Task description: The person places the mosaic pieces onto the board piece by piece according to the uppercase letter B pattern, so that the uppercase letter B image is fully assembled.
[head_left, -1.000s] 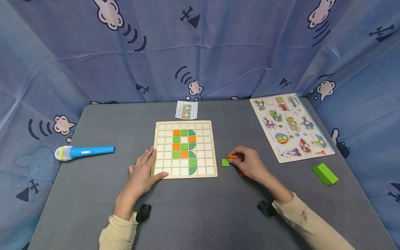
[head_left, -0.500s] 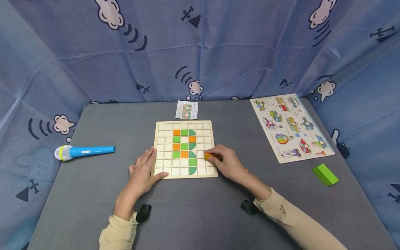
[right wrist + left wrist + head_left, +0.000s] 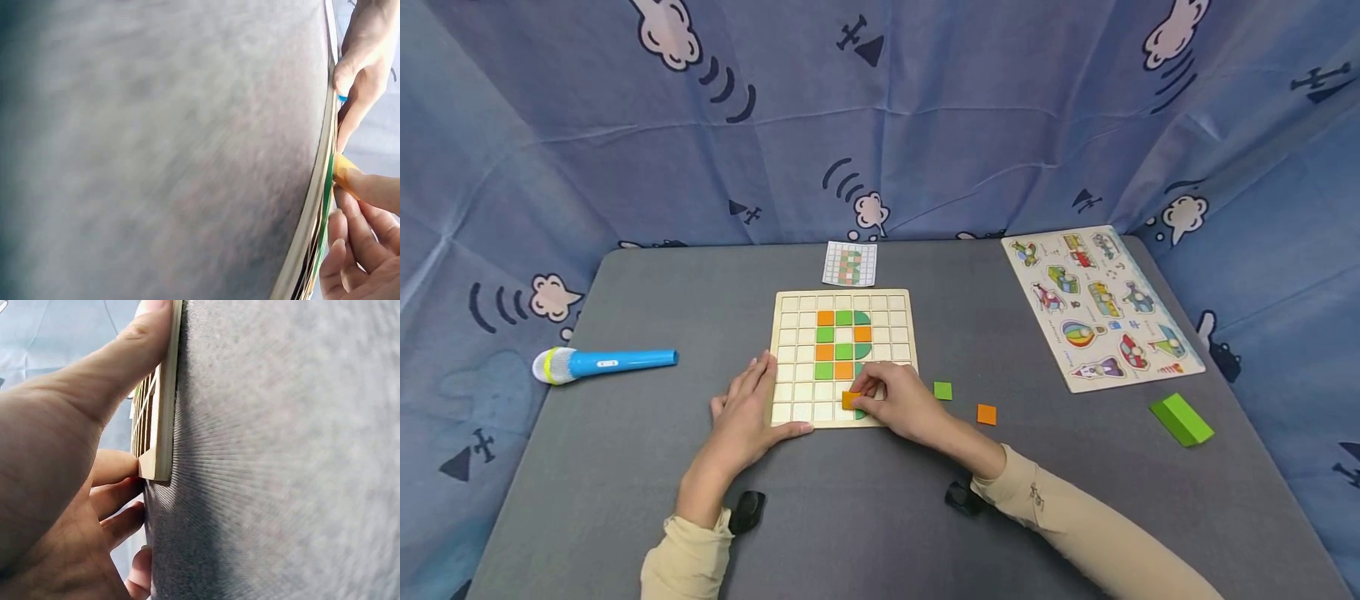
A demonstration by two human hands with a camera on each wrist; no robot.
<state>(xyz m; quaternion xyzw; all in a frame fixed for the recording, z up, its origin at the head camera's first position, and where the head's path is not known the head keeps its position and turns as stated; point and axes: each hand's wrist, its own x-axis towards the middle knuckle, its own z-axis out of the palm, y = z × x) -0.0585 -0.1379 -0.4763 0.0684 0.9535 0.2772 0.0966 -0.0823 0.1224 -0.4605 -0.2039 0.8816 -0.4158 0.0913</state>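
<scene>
A wooden grid board (image 3: 790, 390) lies on the table, with orange, green and rounded dark-green tiles in some of its cells. My left hand (image 3: 741, 417) rests at its near left corner, thumb along the front edge and fingers against the left side. In the left wrist view the thumb (image 3: 119, 356) lies on the board's edge. Between thumb and fingers my right hand (image 3: 898, 404) pinches an orange square tile (image 3: 849, 401) over the lower middle cells. That tile (image 3: 342, 167) appears tilted in the right wrist view. Some tiles are hidden beneath the right hand.
Right of the board lie a loose green tile (image 3: 943, 391) and an orange tile (image 3: 987, 414). A pattern card (image 3: 850, 264) sits behind it. Farther out are a toy microphone (image 3: 606, 364), a picture puzzle board (image 3: 1101, 308) and a green block (image 3: 1182, 419).
My right hand has carried the orange tile leftward from beside the board to over its lower middle. The loose green and orange tiles are uncovered. My left hand has stayed in place.
</scene>
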